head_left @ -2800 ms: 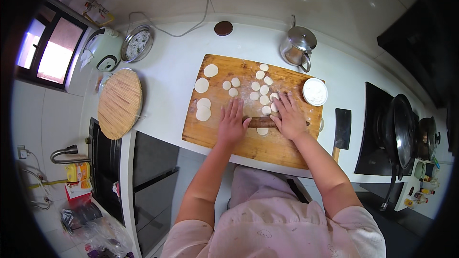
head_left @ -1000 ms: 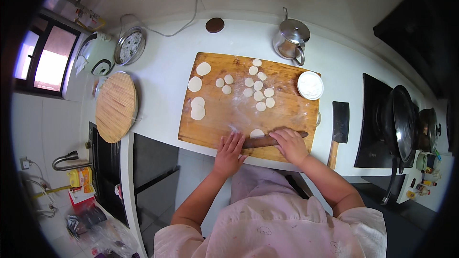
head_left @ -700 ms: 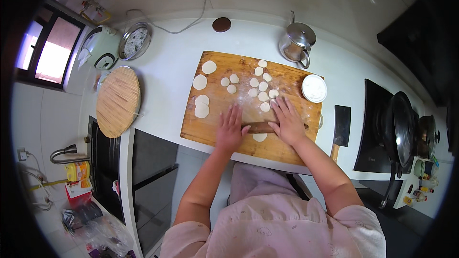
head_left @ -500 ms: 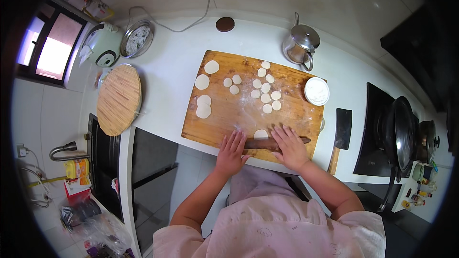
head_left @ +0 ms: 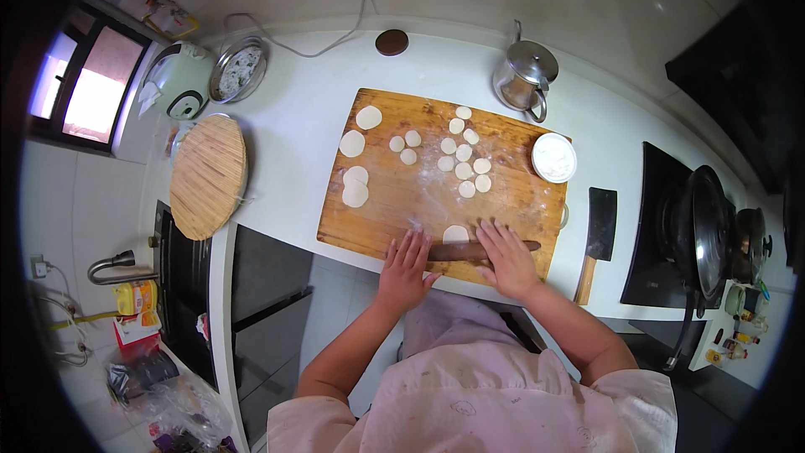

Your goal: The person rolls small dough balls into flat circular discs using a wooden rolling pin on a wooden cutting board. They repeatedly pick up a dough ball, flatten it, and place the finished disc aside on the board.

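Near the front edge of a floured wooden board (head_left: 394, 218), a dark rolling pin (head_left: 457, 252) lies crosswise. My left hand (head_left: 407, 267) rests over its left end, fingers stretched forward. Over the right part of the pin lies my right hand (head_left: 508, 262), its fingers spread and flat, with the pin's tip showing beyond it. A round dough wrapper (head_left: 455, 234) is partly hidden under the pin, between both hands. Several small dough discs (head_left: 464, 170) lie at the board's middle right and a few left of them. Larger rolled wrappers (head_left: 369, 117) line the left side, two of them overlapping.
A white bowl of flour (head_left: 554, 158) stands on the board's right corner. Beside the board lies a cleaver (head_left: 600, 226). A steel kettle (head_left: 527, 75) stands behind, and a wok (head_left: 706, 226) sits on the stove. To the left are a round slatted tray (head_left: 208, 176) and a metal bowl (head_left: 239, 70).
The view has shifted very slightly. Both hands and the rolling pin stay in nearly the same place on the board.
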### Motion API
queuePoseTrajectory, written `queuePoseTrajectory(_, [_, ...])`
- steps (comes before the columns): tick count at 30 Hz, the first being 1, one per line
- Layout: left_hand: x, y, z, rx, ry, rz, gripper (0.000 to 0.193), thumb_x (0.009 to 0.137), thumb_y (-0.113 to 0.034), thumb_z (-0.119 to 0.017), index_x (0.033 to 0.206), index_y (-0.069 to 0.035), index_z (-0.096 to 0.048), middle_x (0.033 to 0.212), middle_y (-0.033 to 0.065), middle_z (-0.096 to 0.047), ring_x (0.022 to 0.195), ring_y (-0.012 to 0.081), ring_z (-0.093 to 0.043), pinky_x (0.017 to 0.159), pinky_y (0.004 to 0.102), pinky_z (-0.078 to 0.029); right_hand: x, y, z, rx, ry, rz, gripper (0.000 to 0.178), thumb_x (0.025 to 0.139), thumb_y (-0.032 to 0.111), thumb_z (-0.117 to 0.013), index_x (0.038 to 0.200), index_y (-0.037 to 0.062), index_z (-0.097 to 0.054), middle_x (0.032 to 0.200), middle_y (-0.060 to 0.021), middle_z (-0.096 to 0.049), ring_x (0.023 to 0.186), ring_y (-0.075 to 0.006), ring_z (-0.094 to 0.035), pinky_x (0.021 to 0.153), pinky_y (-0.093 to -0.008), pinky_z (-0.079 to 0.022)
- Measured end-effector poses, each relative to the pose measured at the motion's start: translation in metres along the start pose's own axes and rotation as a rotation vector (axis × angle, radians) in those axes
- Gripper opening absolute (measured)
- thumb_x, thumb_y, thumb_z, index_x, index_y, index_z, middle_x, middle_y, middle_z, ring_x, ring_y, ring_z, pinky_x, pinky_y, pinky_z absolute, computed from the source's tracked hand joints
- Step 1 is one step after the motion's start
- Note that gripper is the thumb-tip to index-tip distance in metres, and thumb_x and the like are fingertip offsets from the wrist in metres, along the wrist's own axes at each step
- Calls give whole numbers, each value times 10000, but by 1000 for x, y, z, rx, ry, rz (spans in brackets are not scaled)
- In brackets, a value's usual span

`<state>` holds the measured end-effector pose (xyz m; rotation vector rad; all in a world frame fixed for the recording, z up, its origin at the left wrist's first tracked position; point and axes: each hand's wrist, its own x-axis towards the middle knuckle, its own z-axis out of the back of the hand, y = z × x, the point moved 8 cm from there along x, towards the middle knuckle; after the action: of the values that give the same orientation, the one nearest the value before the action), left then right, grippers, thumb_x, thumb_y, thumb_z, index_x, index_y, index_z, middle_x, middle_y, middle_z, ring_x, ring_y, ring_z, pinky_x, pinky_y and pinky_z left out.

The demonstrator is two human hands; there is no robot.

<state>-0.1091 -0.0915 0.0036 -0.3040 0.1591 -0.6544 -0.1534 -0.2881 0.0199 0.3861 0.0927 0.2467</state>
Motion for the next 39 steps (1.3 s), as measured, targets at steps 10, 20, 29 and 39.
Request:
queuePoseTrajectory(10, [75,2,14,-50,-64,-61,631,969,-381,-585,1488,-60,-426,1582,149,-378,1464,337,-353,1194,514,-273,39,-37,17,-22,-213,-217,757,910,366,-671,1527,51,-367,1575,-152,-381,1469,-365,-330,1197,-499,-286])
queuePoseTrajectory(20, [113,-26,-3,-228,122,-191,233,810,-215,-775,1015,-128,-707,1084,67,-622,1066,298,-604,910,429,-497,-24,7,-1,102,-210,-46,566,803,177,-734,1342,107,-578,1254,-87,-589,1160,-309,-550,1012,-447,-439])
queuePoseTrajectory(29, [105,10,5,-169,-3,41,157,823,-195,-748,804,-59,-672,913,94,-641,989,323,-614,828,447,-508,-32,9,6,142,-188,-39,516,765,153,-767,1266,142,-641,1131,-46,-603,1067,-265,-573,915,-407,-470])
queuePoseTrajectory(39, [39,11,13,-67,-119,-58,563,940,-303,-605,1420,-43,-469,1497,172,-455,1404,392,-401,1156,556,-287,1,-9,9,81,-185,-49,559,795,216,-759,1321,123,-595,1232,-74,-589,1145,-292,-551,974,-424,-457])
